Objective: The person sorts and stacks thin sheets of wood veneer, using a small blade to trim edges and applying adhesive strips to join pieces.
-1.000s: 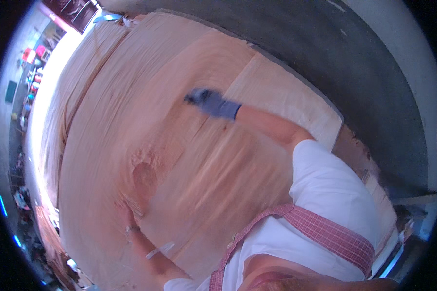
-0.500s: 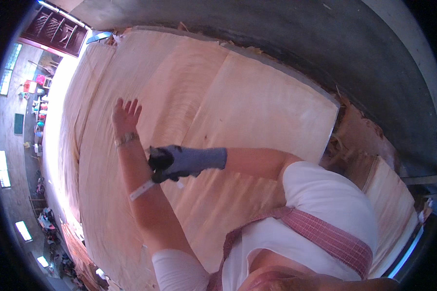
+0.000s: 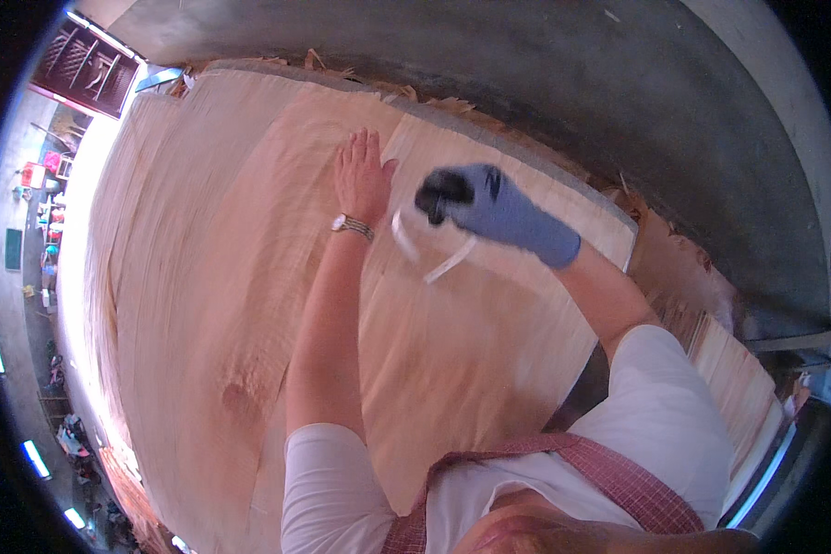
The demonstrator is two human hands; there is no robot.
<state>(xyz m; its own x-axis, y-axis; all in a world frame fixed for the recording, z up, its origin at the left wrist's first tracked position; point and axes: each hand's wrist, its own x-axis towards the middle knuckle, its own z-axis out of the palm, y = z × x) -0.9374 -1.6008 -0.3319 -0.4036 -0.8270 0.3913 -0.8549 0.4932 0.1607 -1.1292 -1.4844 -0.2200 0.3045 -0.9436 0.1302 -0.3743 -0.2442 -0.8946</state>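
If the flat, empty left hand (image 3: 364, 182) presses unevenly — right hand (image 3: 473, 198) curled, grip unclear — the wood sheet (image 3: 208, 231) could crack.

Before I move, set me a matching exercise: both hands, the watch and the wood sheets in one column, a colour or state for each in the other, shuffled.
Column one:
1. Left hand
2. Right hand
3. Watch
4. Wood sheets

Column two:
A. with a small pale dial
B. gloved in blue and black
C. pale tan, streaked with grain
D. bare, fingers extended

Right pairs: 1-D, 2-B, 3-A, 4-C
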